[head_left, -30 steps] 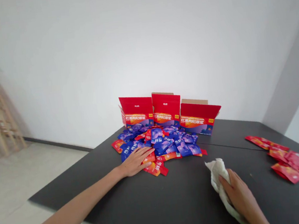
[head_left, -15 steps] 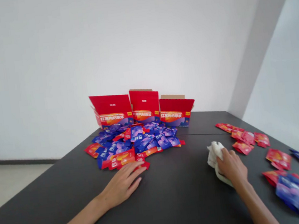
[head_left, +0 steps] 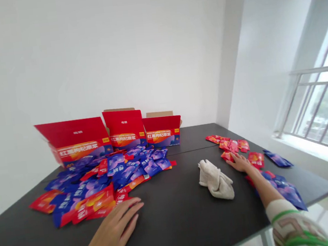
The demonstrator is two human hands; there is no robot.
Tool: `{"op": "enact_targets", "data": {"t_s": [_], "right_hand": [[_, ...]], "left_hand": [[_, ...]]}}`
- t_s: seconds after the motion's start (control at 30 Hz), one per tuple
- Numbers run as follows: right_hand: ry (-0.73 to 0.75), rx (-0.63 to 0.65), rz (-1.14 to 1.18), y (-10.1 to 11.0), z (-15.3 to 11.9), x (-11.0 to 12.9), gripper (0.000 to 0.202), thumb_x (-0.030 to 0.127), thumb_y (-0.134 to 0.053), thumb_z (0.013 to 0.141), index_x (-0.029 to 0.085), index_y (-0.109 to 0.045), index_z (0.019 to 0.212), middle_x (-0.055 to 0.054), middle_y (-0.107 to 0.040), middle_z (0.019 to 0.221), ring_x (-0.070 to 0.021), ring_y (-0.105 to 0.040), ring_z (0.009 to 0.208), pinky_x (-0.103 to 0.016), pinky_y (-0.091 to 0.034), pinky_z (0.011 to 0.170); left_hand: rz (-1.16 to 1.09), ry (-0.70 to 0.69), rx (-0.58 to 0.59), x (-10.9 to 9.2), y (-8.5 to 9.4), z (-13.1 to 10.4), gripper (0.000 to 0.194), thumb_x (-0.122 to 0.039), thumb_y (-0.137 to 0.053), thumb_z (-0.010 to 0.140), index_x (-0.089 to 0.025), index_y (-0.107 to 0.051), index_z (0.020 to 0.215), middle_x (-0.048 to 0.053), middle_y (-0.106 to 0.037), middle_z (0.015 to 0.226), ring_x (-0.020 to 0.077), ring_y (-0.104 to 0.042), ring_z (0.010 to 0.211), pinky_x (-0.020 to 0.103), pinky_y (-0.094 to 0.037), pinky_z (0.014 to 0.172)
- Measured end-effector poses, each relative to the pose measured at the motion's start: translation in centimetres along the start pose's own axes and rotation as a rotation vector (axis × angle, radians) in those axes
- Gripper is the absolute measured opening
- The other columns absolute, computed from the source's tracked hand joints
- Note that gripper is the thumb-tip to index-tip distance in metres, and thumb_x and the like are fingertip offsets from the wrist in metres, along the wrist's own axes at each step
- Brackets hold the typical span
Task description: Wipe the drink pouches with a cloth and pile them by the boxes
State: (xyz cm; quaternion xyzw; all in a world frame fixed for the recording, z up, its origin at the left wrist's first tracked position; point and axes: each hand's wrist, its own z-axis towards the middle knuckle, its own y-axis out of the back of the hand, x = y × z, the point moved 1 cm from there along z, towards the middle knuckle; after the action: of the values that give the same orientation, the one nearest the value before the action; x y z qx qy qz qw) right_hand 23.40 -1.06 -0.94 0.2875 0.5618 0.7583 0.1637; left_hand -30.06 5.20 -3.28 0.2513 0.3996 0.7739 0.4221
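Observation:
My left hand [head_left: 117, 229] lies on the dark table with its fingers stretched out, beside the near right edge of a pile of red and blue pouches [head_left: 93, 204]. Nothing is in it. Over on the right, my right hand [head_left: 241, 163] reaches down to a red pouch [head_left: 226, 156], its fingers extended and the tips at the pouch. I see no firm grasp there. A crumpled white cloth [head_left: 216, 182] rests on the table between my hands, apart from both.
Three open red boxes, the left [head_left: 80, 142], middle [head_left: 126, 131] and right [head_left: 162, 131], stand behind the pile. More red pouches [head_left: 230, 144] and blue pouches [head_left: 287, 190] lie along the right side of the table [head_left: 175, 220]. A window railing [head_left: 310, 82] is beyond.
My right hand has let go of the white cloth and moved right to the red pouches. My left hand no longer covers a red pouch. The view has turned right.

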Motion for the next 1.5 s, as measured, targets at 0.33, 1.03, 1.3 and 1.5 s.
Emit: {"op": "enact_targets", "data": {"t_s": [0.33,1.03,1.3,1.5], "right_hand": [[0.065,0.077,0.074,1.3,-1.3,0.3,0.033,0.034,-0.041,0.09,0.02,-0.063,0.112,-0.011,-0.066,0.104,-0.0228,-0.059,0.1,-0.031,-0.039,0.084],[0.785,0.197,0.405,-0.7,-23.8,18.8,0.041,0.028,-0.051,0.085,0.026,-0.051,0.126,-0.005,-0.064,0.106,-0.0201,-0.055,0.099,-0.032,-0.042,0.085],[0.389,-0.212,0.146,-1.3,-13.7,12.9,0.058,0.044,-0.053,0.078,0.022,-0.043,0.131,-0.016,-0.049,0.123,-0.0355,-0.042,0.114,-0.05,-0.035,0.089],[0.23,-0.125,0.146,-2.4,-10.4,11.0,0.044,0.028,-0.047,0.078,0.011,-0.052,0.118,-0.021,-0.056,0.102,-0.0363,-0.05,0.101,-0.047,-0.038,0.077]], "left_hand": [[-0.078,0.121,0.007,-0.9,0.1,0.4,0.039,-0.034,-0.05,0.086,-0.031,-0.051,0.125,0.003,-0.056,0.124,0.0218,-0.055,0.113,0.036,-0.047,0.096],[-1.473,0.779,0.502,-8.8,-1.6,3.9,0.044,-0.052,-0.056,0.079,-0.014,-0.055,0.102,0.002,-0.064,0.077,0.0073,-0.056,0.054,0.016,-0.042,0.048],[-1.025,0.782,0.535,-7.4,-1.8,3.7,0.034,-0.047,-0.052,0.077,-0.014,-0.054,0.072,0.001,-0.063,0.055,0.0102,-0.056,0.043,0.018,-0.038,0.041],[-0.838,0.728,0.65,-7.0,-2.0,4.6,0.03,-0.042,-0.052,0.077,-0.014,-0.058,0.067,0.0,-0.064,0.054,0.0104,-0.058,0.043,0.018,-0.038,0.043]]}}
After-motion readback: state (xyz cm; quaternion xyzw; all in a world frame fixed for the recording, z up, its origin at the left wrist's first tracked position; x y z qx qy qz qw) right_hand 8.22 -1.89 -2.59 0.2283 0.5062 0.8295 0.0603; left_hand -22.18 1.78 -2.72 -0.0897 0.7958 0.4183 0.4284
